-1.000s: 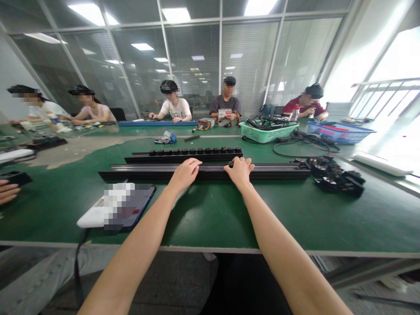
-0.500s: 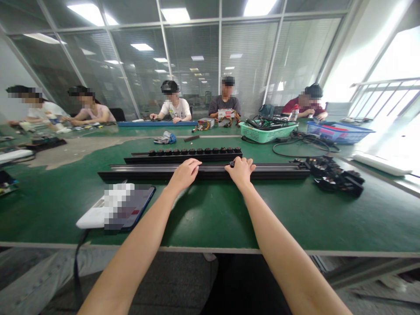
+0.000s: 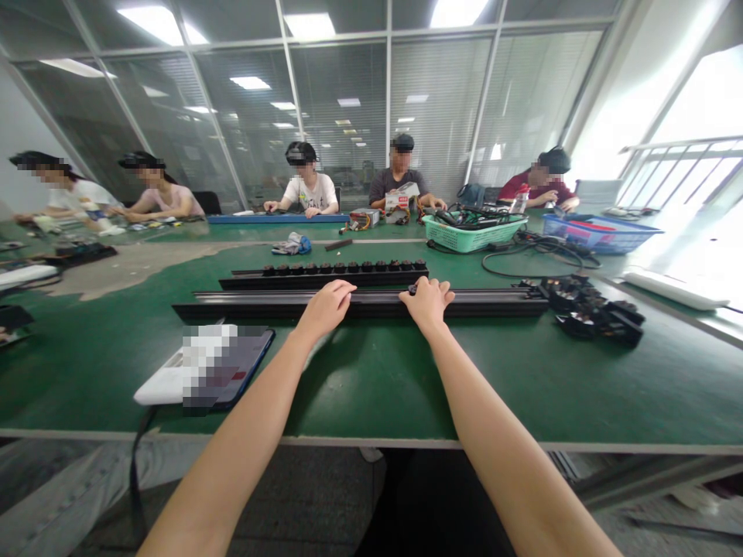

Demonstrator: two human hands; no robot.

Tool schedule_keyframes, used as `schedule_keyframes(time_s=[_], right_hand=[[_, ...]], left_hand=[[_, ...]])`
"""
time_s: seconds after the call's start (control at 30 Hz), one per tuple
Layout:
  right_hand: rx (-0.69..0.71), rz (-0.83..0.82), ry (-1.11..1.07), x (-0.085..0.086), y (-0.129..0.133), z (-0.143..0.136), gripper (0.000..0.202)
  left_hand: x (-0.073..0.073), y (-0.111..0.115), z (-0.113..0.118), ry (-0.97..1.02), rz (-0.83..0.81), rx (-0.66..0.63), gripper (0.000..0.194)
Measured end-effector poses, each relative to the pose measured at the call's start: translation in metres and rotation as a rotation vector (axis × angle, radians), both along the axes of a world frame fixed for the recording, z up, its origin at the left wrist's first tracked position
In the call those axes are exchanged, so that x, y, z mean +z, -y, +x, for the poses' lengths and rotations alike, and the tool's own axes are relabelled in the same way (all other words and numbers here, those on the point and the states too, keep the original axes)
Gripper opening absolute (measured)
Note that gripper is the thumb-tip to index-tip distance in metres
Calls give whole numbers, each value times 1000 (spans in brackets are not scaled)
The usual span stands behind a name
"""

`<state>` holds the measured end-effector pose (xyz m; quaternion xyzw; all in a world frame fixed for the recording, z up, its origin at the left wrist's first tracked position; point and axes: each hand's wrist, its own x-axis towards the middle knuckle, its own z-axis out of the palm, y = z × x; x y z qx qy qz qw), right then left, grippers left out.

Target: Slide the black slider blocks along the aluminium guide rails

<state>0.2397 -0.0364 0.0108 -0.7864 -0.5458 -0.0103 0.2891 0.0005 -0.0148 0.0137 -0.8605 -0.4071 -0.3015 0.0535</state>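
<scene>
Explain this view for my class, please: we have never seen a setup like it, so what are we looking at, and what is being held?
There is no machine here: each grip is simply a person's bare hand. The camera is worn on that person's head, looking forward and down, so both forearms reach away from you.

On the green table lies a long black rail. The left grip rests at it, fingers curled; nothing held there shows. The right grip has a small black piece between thumb and fingers; whether it is fixed to the rail cannot be told.

Just beyond is a second rail with similar pieces in a row. Loose black parts are piled to the right. Farther off stands a green basket.
</scene>
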Motion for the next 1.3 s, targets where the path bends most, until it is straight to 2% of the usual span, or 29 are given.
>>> schedule_keyframes(time_s=[0.57,1.3], right_hand=[[-83,-2,-10,4,6,2,37],[-119,-18,-9,7,7,3,33]], left_hand=[[0,0,1,-6,-12,8,38],[-1,-3,0,10,-2,-32,37]])
